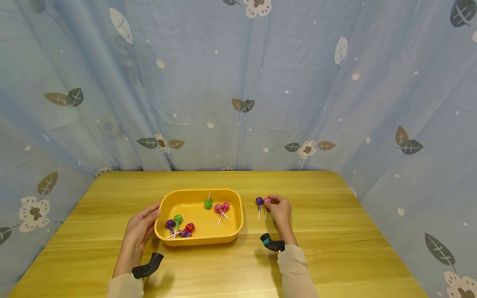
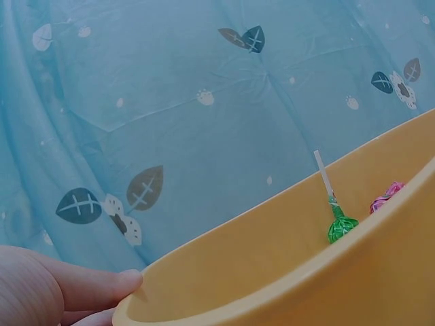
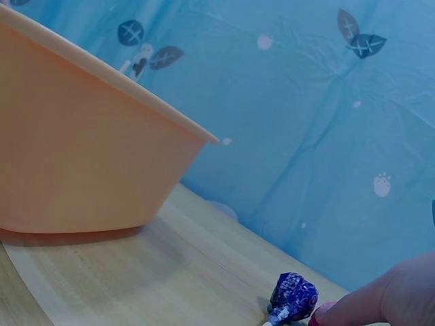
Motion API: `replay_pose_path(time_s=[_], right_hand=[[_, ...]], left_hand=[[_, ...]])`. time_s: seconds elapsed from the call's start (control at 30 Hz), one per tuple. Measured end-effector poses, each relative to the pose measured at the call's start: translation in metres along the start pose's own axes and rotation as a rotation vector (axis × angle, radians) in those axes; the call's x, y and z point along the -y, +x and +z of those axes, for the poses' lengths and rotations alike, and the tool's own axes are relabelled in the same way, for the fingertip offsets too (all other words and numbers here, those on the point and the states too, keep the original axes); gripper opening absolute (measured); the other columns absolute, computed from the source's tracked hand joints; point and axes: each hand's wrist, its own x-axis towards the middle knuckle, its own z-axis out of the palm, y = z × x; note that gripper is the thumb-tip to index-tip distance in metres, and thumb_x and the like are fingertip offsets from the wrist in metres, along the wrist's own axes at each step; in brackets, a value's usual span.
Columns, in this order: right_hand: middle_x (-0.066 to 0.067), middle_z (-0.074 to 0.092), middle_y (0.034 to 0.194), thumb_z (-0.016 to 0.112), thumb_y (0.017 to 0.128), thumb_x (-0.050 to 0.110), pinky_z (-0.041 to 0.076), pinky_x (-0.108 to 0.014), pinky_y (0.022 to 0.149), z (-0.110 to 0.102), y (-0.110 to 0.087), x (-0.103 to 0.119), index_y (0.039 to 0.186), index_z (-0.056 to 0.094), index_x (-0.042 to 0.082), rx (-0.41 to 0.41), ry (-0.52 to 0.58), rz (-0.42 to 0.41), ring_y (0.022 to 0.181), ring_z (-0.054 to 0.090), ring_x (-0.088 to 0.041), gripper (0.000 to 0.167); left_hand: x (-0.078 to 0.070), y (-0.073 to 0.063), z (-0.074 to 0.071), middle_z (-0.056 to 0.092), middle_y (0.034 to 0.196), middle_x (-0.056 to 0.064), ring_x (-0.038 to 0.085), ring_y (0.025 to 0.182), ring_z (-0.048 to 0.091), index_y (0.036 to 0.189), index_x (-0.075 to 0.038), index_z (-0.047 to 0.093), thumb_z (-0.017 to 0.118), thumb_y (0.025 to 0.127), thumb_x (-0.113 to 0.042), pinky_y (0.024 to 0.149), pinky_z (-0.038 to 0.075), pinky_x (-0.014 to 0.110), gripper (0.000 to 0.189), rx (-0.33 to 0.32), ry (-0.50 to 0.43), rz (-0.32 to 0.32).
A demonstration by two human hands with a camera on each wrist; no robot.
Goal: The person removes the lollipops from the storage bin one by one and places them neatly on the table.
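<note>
In the head view, a wood-grained yellow worktop (image 1: pixel 343 240) is spread across the lower half of the frame, its near edge cut off at the bottom. The background is filled by a pale blue curtain (image 1: pixel 201 103) printed with leaves, flowers and paw marks. A yellow tray (image 1: pixel 197 241) is set left of centre, with wrapped lollipops (image 1: pixel 218 208) lying at its right and lower left; in the latter cluster, sticks and heads are overlapped and hard to count. The tray's left end is touched by the left hand (image 1: pixel 137 231), its fingers laid nearly straight. Right of the tray, a pink lollipop (image 1: pixel 266 200) is pinched by the right hand (image 1: pixel 281 210), its head partly covered by the fingers; a purple lollipop (image 1: pixel 259 201) lies just beside it. The hands are kept well apart. Both sleeves (image 1: pixel 296 265) are cut off below.

In the left wrist view, the tray rim is met by the left hand at lower left; a pink wrapper is half hidden behind the near wall.

In the right wrist view, the tray is cropped at left. At the bottom edge, only a reddish sliver is seen at the fingertip, and the purple lollipop's stick is cut off.
</note>
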Motion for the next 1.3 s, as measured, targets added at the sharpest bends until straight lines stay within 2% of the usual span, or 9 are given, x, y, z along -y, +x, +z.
replay_pose_path(time_s=[0.3,0.47,0.6,0.73,0.83,0.9,1.03,1.2,1.3], right_hand=[[-0.020,0.066,0.092,0.074,0.080,-0.004,0.057,-0.029,0.061,-0.002,-0.001,0.004,0.105,0.070,-0.008,-0.014,-0.009,-0.022,0.080,0.064,-0.029,0.026],[-0.021,0.065,0.099,0.075,0.081,0.002,0.057,-0.029,0.060,-0.008,-0.003,0.008,0.106,0.070,-0.006,-0.023,-0.022,-0.004,0.082,0.064,-0.031,0.026],[-0.024,0.063,0.104,0.074,0.083,0.002,0.058,-0.036,0.062,-0.012,-0.004,0.012,0.108,0.070,-0.006,-0.030,-0.008,-0.014,0.079,0.065,-0.034,0.027],[-0.021,0.067,0.099,0.073,0.081,0.000,0.055,-0.032,0.058,-0.014,-0.005,0.020,0.105,0.071,-0.005,-0.052,-0.024,-0.068,0.078,0.065,-0.033,0.025],[-0.017,0.069,0.094,0.074,0.079,0.000,0.051,-0.026,0.056,-0.014,-0.006,0.029,0.102,0.073,-0.003,-0.056,-0.038,-0.098,0.081,0.065,-0.030,0.023],[-0.017,0.070,0.094,0.075,0.079,0.001,0.051,-0.026,0.059,-0.014,-0.008,0.035,0.102,0.073,-0.002,-0.039,-0.017,-0.095,0.082,0.066,-0.029,0.022],[-0.017,0.068,0.097,0.073,0.082,0.000,0.055,-0.030,0.063,-0.014,-0.014,0.047,0.103,0.073,0.001,0.019,0.035,-0.081,0.085,0.066,-0.029,0.021],[-0.014,0.067,0.096,0.072,0.085,0.001,0.057,-0.042,0.066,-0.008,-0.020,0.063,0.105,0.072,0.003,0.113,0.065,-0.114,0.086,0.067,-0.032,0.021],[-0.015,0.066,0.097,0.070,0.086,0.000,0.057,-0.047,0.070,-0.003,-0.025,0.072,0.107,0.071,0.001,0.196,0.106,-0.136,0.087,0.067,-0.035,0.021]], left_hand=[[0.000,0.000,0.000,0.063,0.108,-0.018,-0.002,0.097,0.062,0.147,-0.005,0.039,0.062,0.097,-0.023,0.086,0.050,0.021,0.058,0.005,0.005,0.013],[0.000,-0.001,-0.001,0.062,0.116,-0.014,-0.002,0.098,0.062,0.147,-0.005,0.039,0.061,0.097,-0.022,0.087,0.050,0.021,0.057,0.006,0.012,0.009],[0.000,-0.001,-0.001,0.062,0.117,-0.014,-0.002,0.099,0.062,0.147,-0.006,0.039,0.061,0.097,-0.022,0.088,0.050,0.021,0.058,0.010,0.009,0.008],[-0.001,-0.002,-0.002,0.061,0.120,-0.013,-0.003,0.098,0.062,0.148,-0.006,0.039,0.061,0.097,-0.022,0.088,0.050,0.021,0.058,0.008,0.001,0.004],[-0.001,-0.002,-0.002,0.055,0.130,-0.007,-0.004,0.098,0.061,0.148,-0.007,0.039,0.061,0.097,-0.024,0.088,0.049,0.021,0.058,0.007,0.015,0.000],[-0.001,-0.002,-0.002,0.055,0.131,-0.007,-0.004,0.099,0.061,0.148,-0.007,0.039,0.061,0.097,-0.024,0.088,0.049,0.021,0.058,0.010,0.023,0.001],[0.000,-0.002,-0.002,0.060,0.121,-0.013,-0.002,0.099,0.062,0.148,-0.006,0.039,0.061,0.097,-0.023,0.088,0.049,0.021,0.058,0.018,0.009,0.002],[-0.001,-0.001,-0.001,0.063,0.109,-0.018,-0.002,0.099,0.062,0.147,-0.005,0.038,0.061,0.097,-0.022,0.088,0.049,0.021,0.058,0.020,-0.028,0.004],[-0.001,-0.001,-0.001,0.064,0.103,-0.020,-0.001,0.098,0.062,0.147,-0.005,0.039,0.062,0.096,-0.021,0.088,0.050,0.022,0.058,0.021,-0.048,-0.001]])
